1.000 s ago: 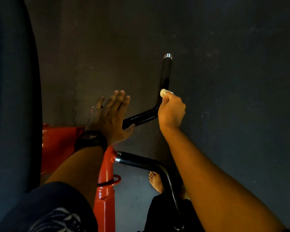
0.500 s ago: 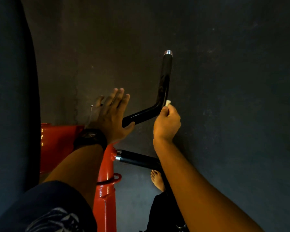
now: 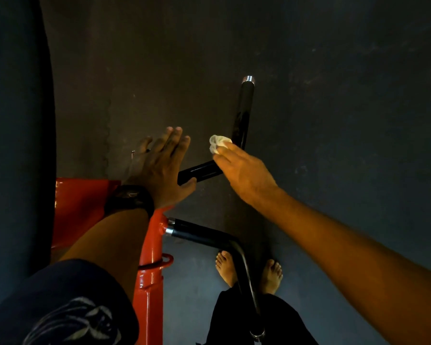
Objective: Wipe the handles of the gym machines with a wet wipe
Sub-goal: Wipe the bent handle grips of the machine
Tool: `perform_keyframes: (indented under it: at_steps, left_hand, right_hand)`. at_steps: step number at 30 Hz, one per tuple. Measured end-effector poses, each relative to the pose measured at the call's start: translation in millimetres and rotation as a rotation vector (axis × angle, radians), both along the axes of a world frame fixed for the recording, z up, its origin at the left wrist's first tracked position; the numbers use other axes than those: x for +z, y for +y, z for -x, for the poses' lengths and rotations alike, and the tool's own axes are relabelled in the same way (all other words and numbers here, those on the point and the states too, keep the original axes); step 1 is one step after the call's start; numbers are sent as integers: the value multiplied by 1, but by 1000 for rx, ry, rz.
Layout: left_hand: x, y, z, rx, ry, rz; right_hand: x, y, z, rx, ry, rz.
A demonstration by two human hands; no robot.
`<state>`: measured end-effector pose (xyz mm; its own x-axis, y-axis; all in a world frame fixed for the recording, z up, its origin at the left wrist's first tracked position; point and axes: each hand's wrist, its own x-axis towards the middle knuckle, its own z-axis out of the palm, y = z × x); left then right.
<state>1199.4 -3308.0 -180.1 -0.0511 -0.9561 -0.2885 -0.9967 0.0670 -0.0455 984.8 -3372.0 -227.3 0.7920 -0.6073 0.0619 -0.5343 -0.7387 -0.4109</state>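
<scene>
The right hand (image 3: 244, 175) pinches a crumpled wet wipe (image 3: 218, 143) at its fingertips. The wad pokes out beyond them, just inside the elbow of the bent black handle (image 3: 243, 113); whether the wipe actually touches the bar there I cannot tell. From that grip, one stretch of the handle runs ahead to a chrome end cap (image 3: 248, 78). The other passes under the palm and back toward the red frame (image 3: 149, 257). The left hand (image 3: 157, 168), with a wristwatch (image 3: 130, 197) on its wrist, lies spread flat with straight fingers and holds nothing. It is on the frame side of the grip, thumb near the bar's inner end, apparently steadying the machine. A second black handle (image 3: 204, 236) sits nearer the body than the grip. The step looks like wiping around the bend. A balled wad cleans only a thin line, so it would help to spread the wipe, wrap it round the bar, press, and slide along each stretch while turning the wrist to reach the underside.
</scene>
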Motion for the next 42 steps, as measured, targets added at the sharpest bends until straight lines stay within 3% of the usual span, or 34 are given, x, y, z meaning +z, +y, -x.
perform_keyframes:
  at_steps: [2, 4, 8, 11, 16, 22, 26, 30, 34, 37, 42]
  left_hand:
    - [1, -1, 0, -2, -3, 13]
    - [2, 0, 1, -3, -6, 13]
    - [1, -1, 1, 8, -6, -1]
    - [-3, 1, 0, 0, -27, -13]
    - [-7, 1, -1, -3, -43, -18]
    - [-8, 3, 1, 11, -41, -5]
    - [-5, 4, 2, 12, -46, -3]
    - [-1, 2, 3, 3, -32, -32]
    - [1, 0, 2, 0, -34, -66]
    - [0, 1, 1, 2, -26, -62]
    - [0, 2, 2, -6, -20, -11]
  right_hand:
    - [1, -22, 11, 133, 31, -9]
    - [6, -47, 19, 112, 45, -45]
    - [13, -55, 7, 167, 295, -126]
    - [13, -58, 4, 342, 380, -28]
    - [26, -88, -14, 384, 623, 203]
    - [28, -83, -21, 538, 718, 230]
    - [32, -102, -22, 311, 638, 229]
    - [20, -77, -16, 370, 595, 118]
    - [21, -97, -12, 18, 455, 94]
    - [27, -74, -22, -97, 478, 40]
    - [20, -48, -16, -317, 338, -11]
